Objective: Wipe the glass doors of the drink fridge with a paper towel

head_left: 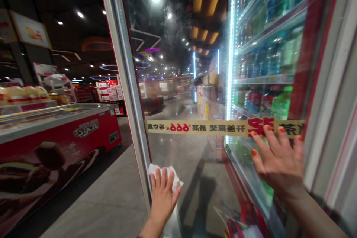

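A glass door [189, 156] stands open in front of me. My left hand [162, 195] holds a crumpled white tissue [177, 184] flat against the lower left of the glass, near the door frame [122, 63]. The tissue lies partly hidden beneath its stretched fingers. On the right, my right hand [279, 158] rests flat on the glass with its fingers spread and nothing held; its nails are orange. Its fingertips overlap a yellow printed strip [217, 128] that runs across the door with mirrored lettering.
Behind the glass at right, a lit drinks cooler [262, 78] holds rows of bottles. A red chest freezer [106, 130] stands to the left, with jugs [18, 93] beyond it. Stacked cartons [206, 100] show through the door. Something red [245, 219] sits low near the cooler.
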Demonstrator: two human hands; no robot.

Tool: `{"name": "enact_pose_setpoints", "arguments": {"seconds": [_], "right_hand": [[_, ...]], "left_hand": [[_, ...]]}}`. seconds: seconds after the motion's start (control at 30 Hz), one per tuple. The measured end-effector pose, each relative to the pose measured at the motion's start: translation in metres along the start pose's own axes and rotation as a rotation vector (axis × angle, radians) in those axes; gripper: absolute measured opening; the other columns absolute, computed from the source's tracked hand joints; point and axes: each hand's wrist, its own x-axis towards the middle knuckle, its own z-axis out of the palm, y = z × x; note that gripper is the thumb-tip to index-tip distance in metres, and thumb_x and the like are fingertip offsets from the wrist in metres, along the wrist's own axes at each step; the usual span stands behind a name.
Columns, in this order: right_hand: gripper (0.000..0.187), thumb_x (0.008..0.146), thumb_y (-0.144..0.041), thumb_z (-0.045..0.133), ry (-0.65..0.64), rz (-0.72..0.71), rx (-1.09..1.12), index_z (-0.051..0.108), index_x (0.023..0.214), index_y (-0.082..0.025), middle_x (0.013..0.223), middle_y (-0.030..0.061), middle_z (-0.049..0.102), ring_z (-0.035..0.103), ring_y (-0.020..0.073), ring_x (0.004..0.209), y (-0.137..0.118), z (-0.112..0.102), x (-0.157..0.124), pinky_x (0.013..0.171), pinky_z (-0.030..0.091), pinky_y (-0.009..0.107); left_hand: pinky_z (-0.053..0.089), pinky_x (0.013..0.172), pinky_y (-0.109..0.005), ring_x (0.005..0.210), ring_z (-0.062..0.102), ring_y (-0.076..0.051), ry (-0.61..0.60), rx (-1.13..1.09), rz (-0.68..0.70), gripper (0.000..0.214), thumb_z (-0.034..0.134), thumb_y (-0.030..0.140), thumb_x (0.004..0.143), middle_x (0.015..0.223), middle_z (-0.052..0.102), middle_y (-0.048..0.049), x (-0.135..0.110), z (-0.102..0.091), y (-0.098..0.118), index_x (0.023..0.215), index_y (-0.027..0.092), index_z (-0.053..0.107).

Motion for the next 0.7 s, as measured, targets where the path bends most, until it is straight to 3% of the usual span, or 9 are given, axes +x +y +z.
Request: {"name": "enact_pose_setpoints", "arguments": {"seconds": [0.07,0.13,0.23,0.3,0.37,0.47,0.53,0.6,0.7], "right_hand": [[0.081,0.097,-0.028,0.069,0.013,-0.011,-0.005,0.035,0.171,-0.029,0.168,0.0143,0.049,0.044,0.0408,0.158,0.002,0.003,-0.002,0.130,0.030,0.071],[0.080,0.098,-0.030,0.068,0.015,-0.017,-0.002,0.035,0.171,-0.031,0.169,0.0128,0.048,0.044,0.0408,0.157,0.005,0.007,-0.004,0.130,0.030,0.072],[0.078,0.099,-0.032,0.067,0.004,-0.027,0.004,0.036,0.170,-0.030,0.171,0.0133,0.046,0.043,0.0413,0.158,0.009,0.008,-0.005,0.130,0.028,0.073],[0.076,0.099,-0.032,0.067,-0.010,-0.022,0.005,0.038,0.170,-0.028,0.172,0.0141,0.044,0.041,0.0409,0.159,0.011,0.006,-0.004,0.131,0.026,0.071],[0.075,0.099,-0.033,0.066,-0.035,-0.005,0.005,0.039,0.169,-0.028,0.172,0.0145,0.043,0.039,0.0403,0.160,0.012,0.005,-0.003,0.132,0.024,0.070],[0.072,0.099,-0.035,0.065,-0.062,0.001,-0.002,0.042,0.167,-0.028,0.172,0.0144,0.044,0.039,0.0394,0.161,0.013,0.003,-0.003,0.133,0.022,0.068],[0.072,0.099,-0.035,0.066,-0.073,0.003,0.009,0.042,0.167,-0.029,0.172,0.0138,0.045,0.038,0.0385,0.162,0.013,0.003,-0.003,0.134,0.021,0.066],[0.074,0.099,-0.034,0.065,-0.068,0.027,0.030,0.040,0.168,-0.030,0.172,0.0128,0.044,0.038,0.0383,0.161,0.010,0.003,-0.003,0.134,0.021,0.066],[0.077,0.099,-0.032,0.065,-0.036,0.073,0.040,0.037,0.170,-0.033,0.172,0.0110,0.044,0.040,0.0386,0.160,0.002,0.002,-0.002,0.133,0.022,0.067]], "left_hand": [[0.014,0.141,-0.046,0.166,0.017,-0.024,-0.019,-0.002,0.054,0.076,0.057,0.037,0.097,0.178,0.026,0.0034,-0.036,-0.010,-0.001,0.170,0.036,0.034],[0.018,0.141,-0.044,0.164,0.022,-0.022,-0.032,-0.009,0.087,0.066,0.056,0.032,0.096,0.173,0.039,0.0066,-0.050,-0.015,0.002,0.161,0.039,0.050],[0.013,0.142,-0.047,0.165,0.015,-0.021,-0.029,-0.044,0.089,0.052,0.055,0.038,0.099,0.169,0.047,0.0072,-0.025,-0.011,0.010,0.151,0.042,0.061],[0.006,0.141,-0.054,0.167,0.004,-0.024,-0.023,-0.082,0.061,0.055,0.057,0.046,0.102,0.173,0.041,0.0041,0.026,-0.004,0.012,0.156,0.040,0.056],[0.001,0.138,-0.067,0.168,-0.005,-0.031,-0.017,-0.108,-0.020,0.069,0.058,0.045,0.103,0.180,0.025,-0.0042,0.100,0.001,0.010,0.168,0.033,0.039],[0.000,0.137,-0.071,0.169,-0.010,-0.033,0.010,-0.146,-0.137,0.078,0.055,0.044,0.106,0.184,0.006,-0.0044,0.213,-0.005,0.010,0.173,0.033,0.018],[0.000,0.137,-0.071,0.170,-0.011,-0.033,0.034,-0.186,-0.162,0.079,0.054,0.042,0.106,0.184,0.004,-0.0039,0.249,-0.014,0.022,0.174,0.033,0.014],[-0.001,0.139,-0.066,0.170,-0.011,-0.031,-0.008,-0.194,-0.021,0.078,0.054,0.043,0.106,0.184,0.007,-0.0010,0.232,-0.022,0.042,0.174,0.034,0.017],[-0.007,0.142,-0.055,0.172,-0.003,-0.024,-0.078,-0.117,0.467,0.068,0.053,0.054,0.104,0.181,0.018,0.0131,0.130,-0.022,0.062,0.168,0.041,0.034]]}}
